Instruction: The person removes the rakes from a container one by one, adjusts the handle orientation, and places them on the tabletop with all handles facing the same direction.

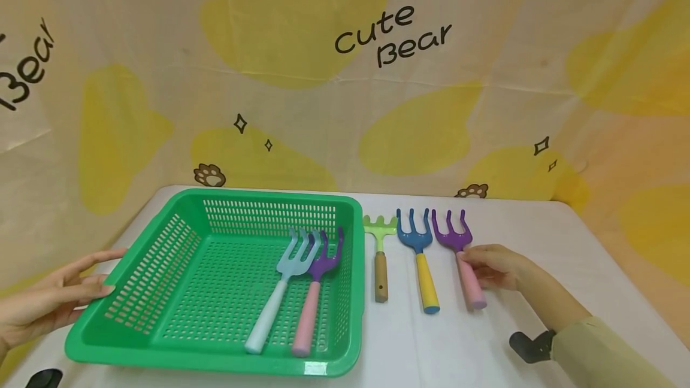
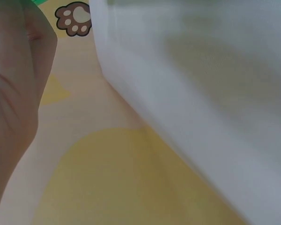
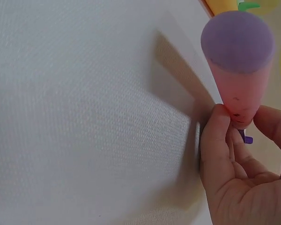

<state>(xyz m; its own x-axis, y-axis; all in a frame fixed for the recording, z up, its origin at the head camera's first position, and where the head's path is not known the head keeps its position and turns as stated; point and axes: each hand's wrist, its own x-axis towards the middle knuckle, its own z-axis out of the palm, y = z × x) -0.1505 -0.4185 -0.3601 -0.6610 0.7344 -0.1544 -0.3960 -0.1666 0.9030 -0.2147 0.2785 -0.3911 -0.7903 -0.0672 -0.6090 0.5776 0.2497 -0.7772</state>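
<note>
My left hand holds the left rim of a green plastic basket, thumb on top; some fingers are hidden behind the rim. Inside the basket lie a light blue hand fork and a purple hand fork with a pink handle, their tines overlapping. Between thumb and fingers, my right hand pinches the pink handle of another purple hand fork, right of the basket. In the right wrist view, this handle points its purple end at the camera. The left wrist view shows mostly the hand's edge.
Between the basket and the held fork lie a small green rake with a wooden handle and a blue fork with a yellow handle. They rest on a white table. A patterned cloth hangs behind it.
</note>
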